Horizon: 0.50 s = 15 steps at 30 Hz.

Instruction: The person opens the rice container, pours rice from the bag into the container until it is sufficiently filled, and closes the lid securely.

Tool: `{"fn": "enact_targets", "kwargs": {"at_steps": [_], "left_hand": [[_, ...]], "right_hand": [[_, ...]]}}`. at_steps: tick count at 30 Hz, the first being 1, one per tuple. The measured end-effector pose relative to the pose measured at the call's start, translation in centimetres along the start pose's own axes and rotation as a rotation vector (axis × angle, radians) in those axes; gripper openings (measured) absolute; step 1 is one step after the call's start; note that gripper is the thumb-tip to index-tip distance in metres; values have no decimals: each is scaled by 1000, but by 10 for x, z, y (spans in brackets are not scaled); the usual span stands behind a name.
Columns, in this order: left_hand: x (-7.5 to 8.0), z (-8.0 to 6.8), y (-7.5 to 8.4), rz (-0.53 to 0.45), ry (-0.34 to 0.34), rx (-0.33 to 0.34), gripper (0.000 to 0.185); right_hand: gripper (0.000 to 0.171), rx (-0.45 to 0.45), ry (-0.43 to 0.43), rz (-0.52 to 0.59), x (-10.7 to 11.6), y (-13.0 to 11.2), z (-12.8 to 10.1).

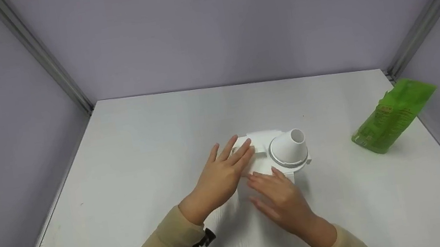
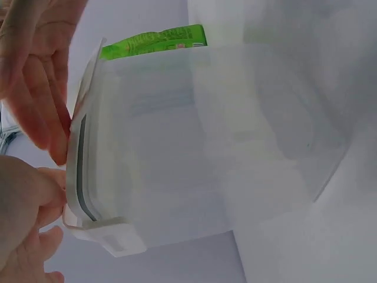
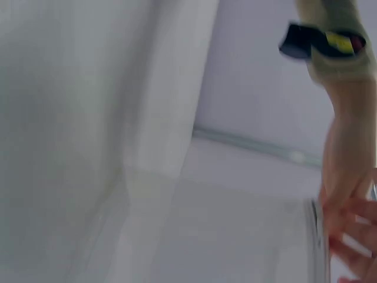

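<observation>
A translucent plastic storage container stands upright on the table, its white lid on top. A white cone-shaped cup with a round opening sits on the lid's right part. My left hand rests over the lid's left part, fingers straight and spread. At the lid's front edge, the fingertips of my right hand touch with fingers extended. A side latch on the lid hangs tilted outward in the left wrist view. The right wrist view is blurred, with the container wall close up.
A green pouch stands near the right edge of the white table. Grey-purple panels with metal corner posts enclose the table at the back and sides.
</observation>
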<state>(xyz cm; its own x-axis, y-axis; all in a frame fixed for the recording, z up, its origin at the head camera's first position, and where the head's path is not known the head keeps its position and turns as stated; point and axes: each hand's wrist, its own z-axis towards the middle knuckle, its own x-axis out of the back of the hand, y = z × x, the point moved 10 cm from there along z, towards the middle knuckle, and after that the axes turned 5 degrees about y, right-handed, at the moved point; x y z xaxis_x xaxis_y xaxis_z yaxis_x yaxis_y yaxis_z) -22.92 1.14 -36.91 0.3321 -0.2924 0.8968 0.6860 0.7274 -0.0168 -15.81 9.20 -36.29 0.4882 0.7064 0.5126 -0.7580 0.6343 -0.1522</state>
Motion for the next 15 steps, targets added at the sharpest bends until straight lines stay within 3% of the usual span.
{"fn": "enact_targets", "kwargs": {"at_steps": [4, 7, 9, 12, 15], "left_hand": [[-5, -9, -22, -360, -50, 226, 50], [-16, -16, -47, -676, -77, 441, 53], [-28, -21, -61, -893, -108, 569, 54], [-50, -29, -75, -1163, -162, 733, 55], [-68, -34, -79, -1333, -193, 834, 57]], "right_hand": [[24, -162, 260, 139, 48, 39, -3], [24, -461, 298, 242, 65, 88, -10], [31, -719, 232, 325, 62, 124, -23], [44, -1068, 38, 482, 37, 164, -51], [56, -1236, -170, 580, 14, 179, -72]]}}
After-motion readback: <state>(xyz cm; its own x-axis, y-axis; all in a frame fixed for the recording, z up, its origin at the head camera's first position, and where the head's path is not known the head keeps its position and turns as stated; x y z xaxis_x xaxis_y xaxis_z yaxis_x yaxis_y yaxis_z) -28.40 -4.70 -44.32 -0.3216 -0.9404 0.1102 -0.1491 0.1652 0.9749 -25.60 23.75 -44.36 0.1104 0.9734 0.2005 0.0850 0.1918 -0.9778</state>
